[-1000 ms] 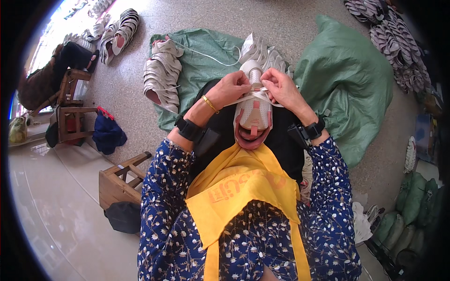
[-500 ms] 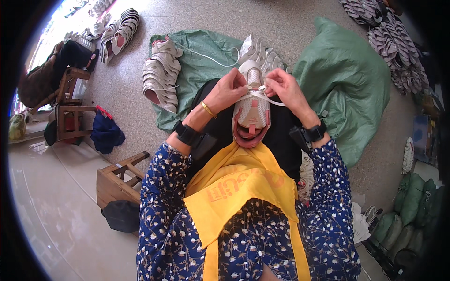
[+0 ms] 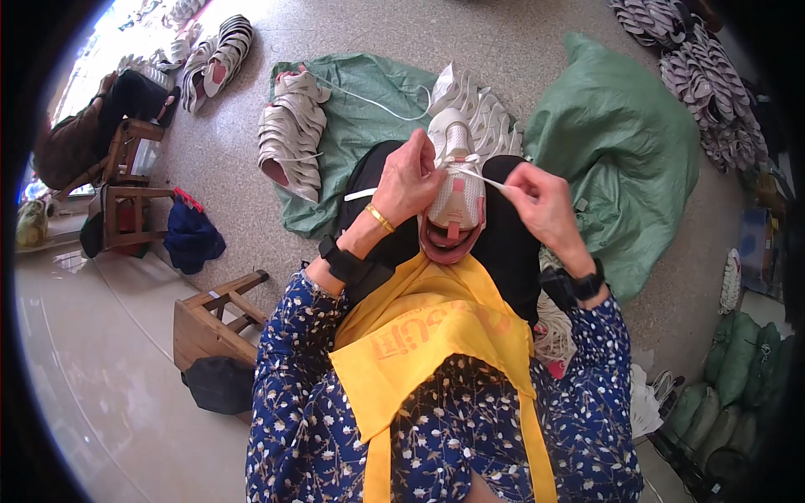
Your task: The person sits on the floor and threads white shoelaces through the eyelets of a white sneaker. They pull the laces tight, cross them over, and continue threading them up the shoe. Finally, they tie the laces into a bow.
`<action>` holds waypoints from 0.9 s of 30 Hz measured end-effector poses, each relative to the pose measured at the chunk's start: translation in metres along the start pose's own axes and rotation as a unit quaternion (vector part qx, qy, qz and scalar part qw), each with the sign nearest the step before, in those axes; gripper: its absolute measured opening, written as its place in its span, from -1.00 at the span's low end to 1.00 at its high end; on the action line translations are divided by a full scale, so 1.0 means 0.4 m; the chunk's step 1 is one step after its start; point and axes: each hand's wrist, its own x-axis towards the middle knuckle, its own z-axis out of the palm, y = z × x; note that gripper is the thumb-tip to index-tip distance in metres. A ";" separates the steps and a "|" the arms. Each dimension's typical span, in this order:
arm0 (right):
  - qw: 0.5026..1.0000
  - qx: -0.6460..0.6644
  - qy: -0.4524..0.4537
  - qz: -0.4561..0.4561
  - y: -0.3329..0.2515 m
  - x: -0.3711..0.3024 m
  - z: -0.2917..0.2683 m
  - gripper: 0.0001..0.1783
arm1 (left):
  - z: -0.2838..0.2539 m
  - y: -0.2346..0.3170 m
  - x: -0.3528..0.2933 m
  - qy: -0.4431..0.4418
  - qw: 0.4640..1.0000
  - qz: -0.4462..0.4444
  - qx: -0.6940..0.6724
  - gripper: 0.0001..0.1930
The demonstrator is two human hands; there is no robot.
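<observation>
We find bare floor (image 3: 537,50) open at twelve o'clock beyond the shoe (image 3: 457,180), and pale floor free at eight o'clock. Stacked shoes (image 3: 289,138) on a green sack (image 3: 360,109) block ten o'clock, another green sack (image 3: 620,151) blocks two, a wooden stool (image 3: 210,323) crowds eight.

A white sneaker (image 3: 455,180) with a pink tongue stood toe-up on the person's lap. The left hand (image 3: 411,178) gripped its left side; the right hand (image 3: 537,201) pinched a white lace (image 3: 480,174) drawn taut to the right. Stacked white shoes (image 3: 289,134) lay on a green sack (image 3: 360,117) farther left.
</observation>
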 end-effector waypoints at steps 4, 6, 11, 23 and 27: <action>0.999 -0.053 -0.005 -0.008 -0.006 -0.023 0.001 -0.84 | -0.003 0.012 -0.001 0.001 1.000 0.006 -0.009 -0.73; 0.998 -0.058 -0.007 -0.026 -0.016 -0.014 0.022 -0.81 | -0.004 0.014 0.001 0.000 1.000 0.010 -0.002 -0.75; 0.996 -0.055 0.046 -0.061 -0.027 0.036 0.089 -0.76 | -0.003 0.017 0.001 -0.010 1.000 -0.004 -0.027 -0.77; 0.988 -0.093 0.064 -0.104 -0.011 0.031 0.134 -0.87 | -0.029 -0.004 -0.001 -0.115 0.949 -0.115 -0.269 -0.80; 0.989 -0.084 0.064 -0.103 -0.017 0.027 0.136 -0.87 | -0.118 -0.002 -0.034 -0.135 0.933 -0.149 -0.299 -0.77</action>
